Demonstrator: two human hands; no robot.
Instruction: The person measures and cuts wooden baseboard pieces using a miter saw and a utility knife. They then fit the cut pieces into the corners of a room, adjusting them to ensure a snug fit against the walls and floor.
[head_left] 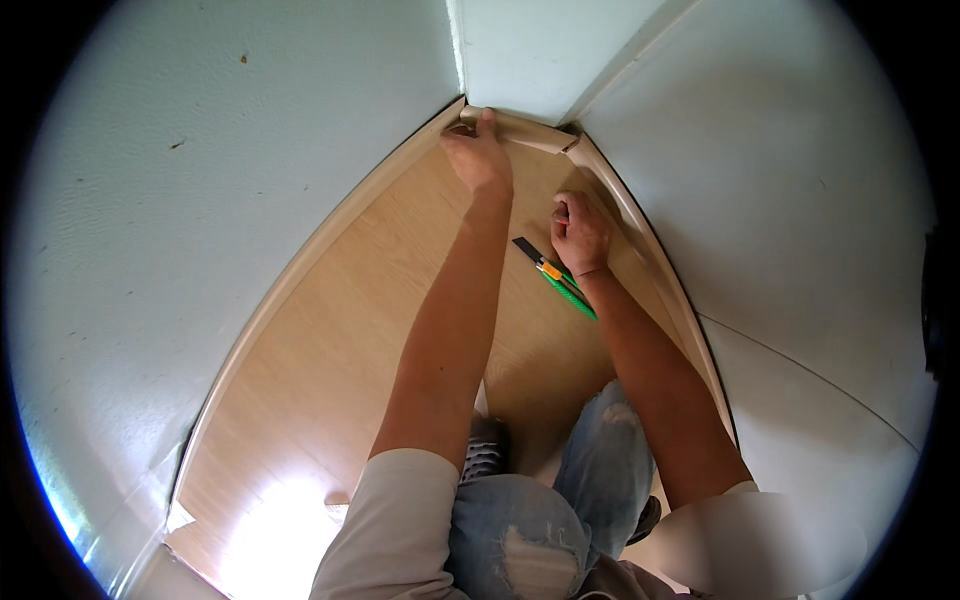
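Observation:
A short beige skirting strip [530,131] lies along the foot of the narrow far wall. My left hand [478,160] grips its left end, fingers curled and one digit stretched up against the strip's face. To the right and nearer, my right hand [582,235] is closed low over the floor. A small reddish bit shows at its fingers, too little to name. Beside that hand, a green utility knife [566,288] with an orange slider and a dark blade lies on the floor, blade pointing to the far left. Part of its handle is hidden behind the right wrist.
Long skirting strips run along the left wall [250,150] and the right wall [770,180], which close in toward the far end. At the right far corner a dark gap shows beside the strip's end. My knees and shoes take up the near wood-look floor [340,330].

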